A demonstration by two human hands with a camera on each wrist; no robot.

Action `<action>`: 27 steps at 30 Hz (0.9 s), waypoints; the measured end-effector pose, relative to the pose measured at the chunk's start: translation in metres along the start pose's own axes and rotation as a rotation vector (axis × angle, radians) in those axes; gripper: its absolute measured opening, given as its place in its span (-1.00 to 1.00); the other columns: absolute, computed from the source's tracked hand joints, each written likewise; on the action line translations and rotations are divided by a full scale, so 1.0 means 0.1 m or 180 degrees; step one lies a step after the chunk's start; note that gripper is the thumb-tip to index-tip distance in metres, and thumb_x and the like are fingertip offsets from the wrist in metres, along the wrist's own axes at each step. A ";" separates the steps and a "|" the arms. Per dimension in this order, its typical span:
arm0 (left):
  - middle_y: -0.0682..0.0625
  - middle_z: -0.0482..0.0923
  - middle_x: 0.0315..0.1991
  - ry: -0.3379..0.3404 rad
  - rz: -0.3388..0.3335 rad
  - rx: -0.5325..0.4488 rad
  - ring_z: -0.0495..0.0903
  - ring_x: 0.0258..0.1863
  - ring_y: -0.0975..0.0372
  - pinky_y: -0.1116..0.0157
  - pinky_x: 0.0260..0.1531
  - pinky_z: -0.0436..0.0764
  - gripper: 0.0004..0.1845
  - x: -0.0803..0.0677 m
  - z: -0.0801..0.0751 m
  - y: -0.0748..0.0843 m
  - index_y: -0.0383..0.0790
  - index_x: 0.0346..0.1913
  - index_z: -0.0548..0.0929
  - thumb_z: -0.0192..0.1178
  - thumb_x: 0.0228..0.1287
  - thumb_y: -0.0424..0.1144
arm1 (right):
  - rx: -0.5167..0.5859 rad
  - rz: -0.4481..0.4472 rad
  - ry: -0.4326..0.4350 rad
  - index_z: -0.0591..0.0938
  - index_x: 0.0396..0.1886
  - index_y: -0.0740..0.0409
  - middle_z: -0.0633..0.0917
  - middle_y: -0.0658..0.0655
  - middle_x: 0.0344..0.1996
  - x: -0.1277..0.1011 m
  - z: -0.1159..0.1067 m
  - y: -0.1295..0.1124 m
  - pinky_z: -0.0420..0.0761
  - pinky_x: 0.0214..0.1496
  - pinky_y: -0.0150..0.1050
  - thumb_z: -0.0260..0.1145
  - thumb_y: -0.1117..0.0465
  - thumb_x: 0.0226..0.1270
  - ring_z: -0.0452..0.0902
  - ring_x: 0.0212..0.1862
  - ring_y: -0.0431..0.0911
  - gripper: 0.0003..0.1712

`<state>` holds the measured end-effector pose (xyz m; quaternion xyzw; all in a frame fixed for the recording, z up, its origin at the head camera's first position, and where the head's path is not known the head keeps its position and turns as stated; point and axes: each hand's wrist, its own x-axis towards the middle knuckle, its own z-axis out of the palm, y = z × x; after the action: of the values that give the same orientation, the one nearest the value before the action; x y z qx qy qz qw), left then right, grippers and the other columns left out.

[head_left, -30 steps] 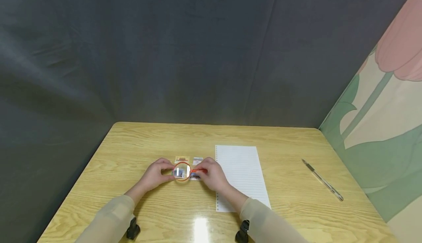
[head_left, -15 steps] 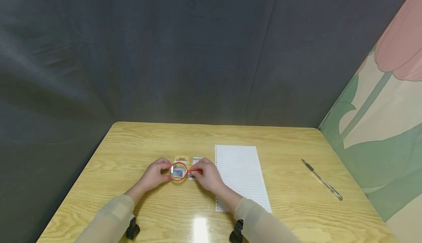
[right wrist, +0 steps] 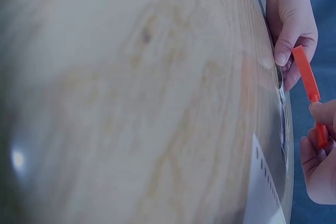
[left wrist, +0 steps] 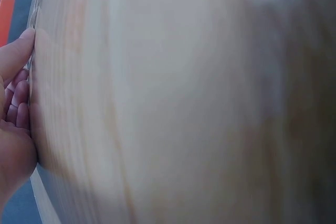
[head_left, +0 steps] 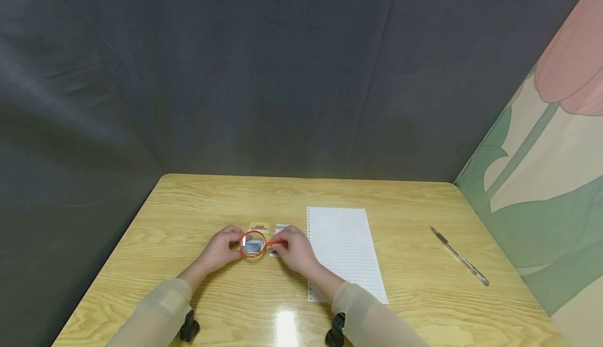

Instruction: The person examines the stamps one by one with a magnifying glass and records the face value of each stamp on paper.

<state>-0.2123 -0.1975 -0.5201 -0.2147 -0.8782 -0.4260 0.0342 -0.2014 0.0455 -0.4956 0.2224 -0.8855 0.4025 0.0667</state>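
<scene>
Right hand [head_left: 294, 250] fingers pinching orange magnifier [head_left: 253, 244] handle, lens hovering over card [head_left: 254, 246] at tabletop [head_left: 188, 216] centre. Left hand [head_left: 221, 250] fingers pressing card's 9 o'clock edge. Inspecting underway; lined sheet [head_left: 344, 247] at 3 o'clock remaining blank.

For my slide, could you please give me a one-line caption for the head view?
Right hand holds an orange magnifying glass over small cards that the left hand touches, beside lined paper.

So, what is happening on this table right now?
A person holds an orange magnifying glass by its handle in the right hand, over small cards on the wooden table. The left hand rests at the cards' left edge. A lined sheet and a pen lie to the right, untouched.
</scene>
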 end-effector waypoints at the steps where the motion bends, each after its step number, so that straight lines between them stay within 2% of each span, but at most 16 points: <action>1: -0.04 0.59 -0.13 0.0004 0.0004 0.0003 0.56 -0.09 0.05 0.10 -0.03 0.62 -0.77 0.00 0.00 0.00 -0.23 -0.23 0.77 0.53 0.00 -0.39 | -0.0001 0.0008 -0.0005 0.78 -0.31 0.13 0.64 0.01 -0.29 0.00 0.00 0.00 0.62 -0.16 -0.29 0.44 0.35 0.23 0.57 -0.19 -0.12 -0.93; 11: -0.02 0.59 -0.16 0.0060 0.0111 0.0077 0.56 -0.12 0.10 0.13 -0.04 0.62 -0.78 -0.01 0.00 -0.01 -0.22 -0.28 0.76 0.54 -0.03 -0.40 | -0.0025 -0.0003 0.0016 0.78 -0.31 0.14 0.66 0.02 -0.28 0.00 -0.01 0.00 0.63 -0.11 -0.26 0.44 0.35 0.23 0.58 -0.17 -0.10 -0.94; 17: 0.04 0.58 -0.14 -0.0004 0.0018 0.0081 0.57 -0.09 0.11 0.12 0.01 0.61 -0.77 0.01 0.00 -0.01 -0.20 -0.26 0.76 0.54 -0.02 -0.39 | -0.0035 0.0016 0.0024 0.79 -0.32 0.13 0.66 0.01 -0.30 0.00 -0.01 0.05 0.62 -0.10 -0.25 0.44 0.35 0.22 0.58 -0.18 -0.09 -0.93; 27: 0.01 0.58 -0.10 -0.0053 -0.0114 0.0085 0.57 -0.06 0.08 0.07 0.02 0.61 -0.73 0.00 0.00 0.00 -0.24 -0.19 0.76 0.53 -0.01 -0.40 | -0.0019 0.0059 0.0008 0.79 -0.33 0.11 0.65 -0.01 -0.30 -0.01 -0.02 0.08 0.61 -0.12 -0.25 0.46 0.33 0.20 0.58 -0.18 -0.10 -0.93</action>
<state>-0.2123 -0.1975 -0.5197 -0.2019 -0.8878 -0.4129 0.0222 -0.2044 0.0516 -0.4996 0.2135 -0.8886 0.4007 0.0649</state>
